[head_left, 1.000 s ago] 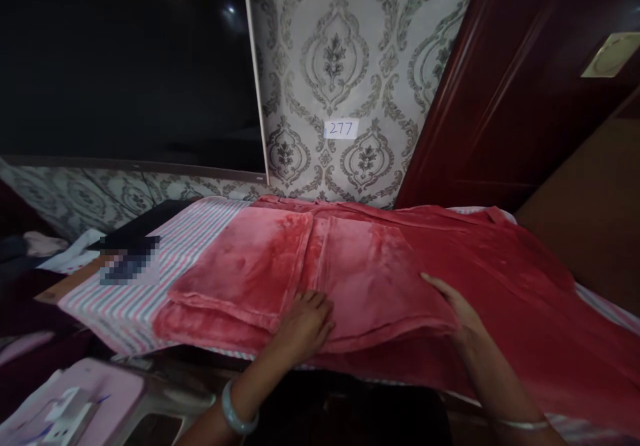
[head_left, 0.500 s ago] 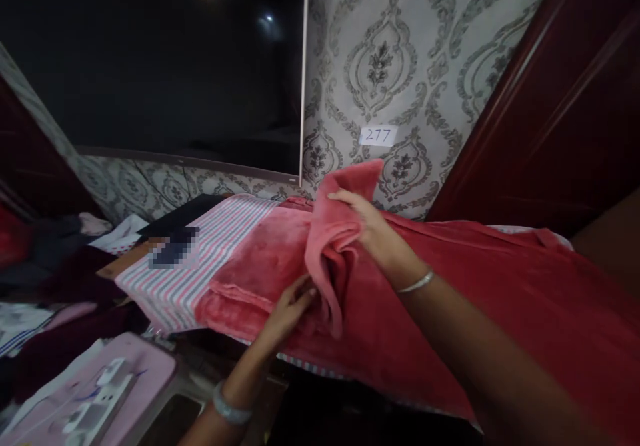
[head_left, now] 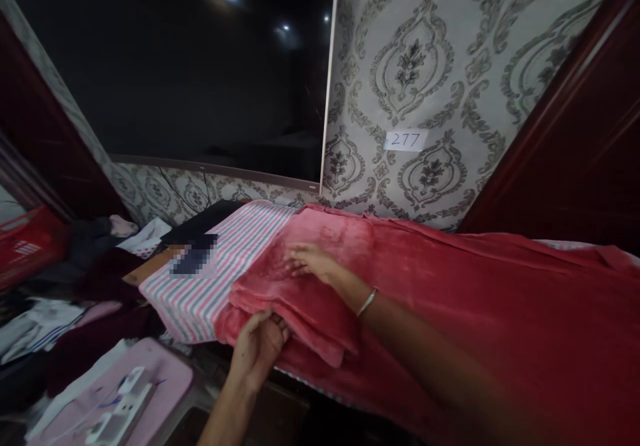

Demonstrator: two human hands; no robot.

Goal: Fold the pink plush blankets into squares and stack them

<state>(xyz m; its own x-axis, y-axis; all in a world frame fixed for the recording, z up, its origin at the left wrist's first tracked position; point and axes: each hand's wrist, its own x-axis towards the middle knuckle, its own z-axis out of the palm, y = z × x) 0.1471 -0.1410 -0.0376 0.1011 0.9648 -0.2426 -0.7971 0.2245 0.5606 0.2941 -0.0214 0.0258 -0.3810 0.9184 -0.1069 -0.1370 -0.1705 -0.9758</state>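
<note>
A red plush blanket is spread along the table, and its left part lies folded in a thick layered stack. My right hand rests on top of this stack, palm down with fingers stretched out and apart. At the stack's front edge is my left hand, palm up, its curled fingers gripping the blanket's folded edge. Some of its fingertips are hidden under the cloth. Beneath the blanket, a striped cloth shows on the left.
Behind the table are a large dark television and a patterned wall with a paper label. At lower left, a pink stool holds a white power strip. Piled clothes and a red bag lie further left.
My right hand lifted the right-hand flap of the blanket and brought it left onto the stack, then opened on top. My left hand moved to the stack's front edge. The view swung right.
</note>
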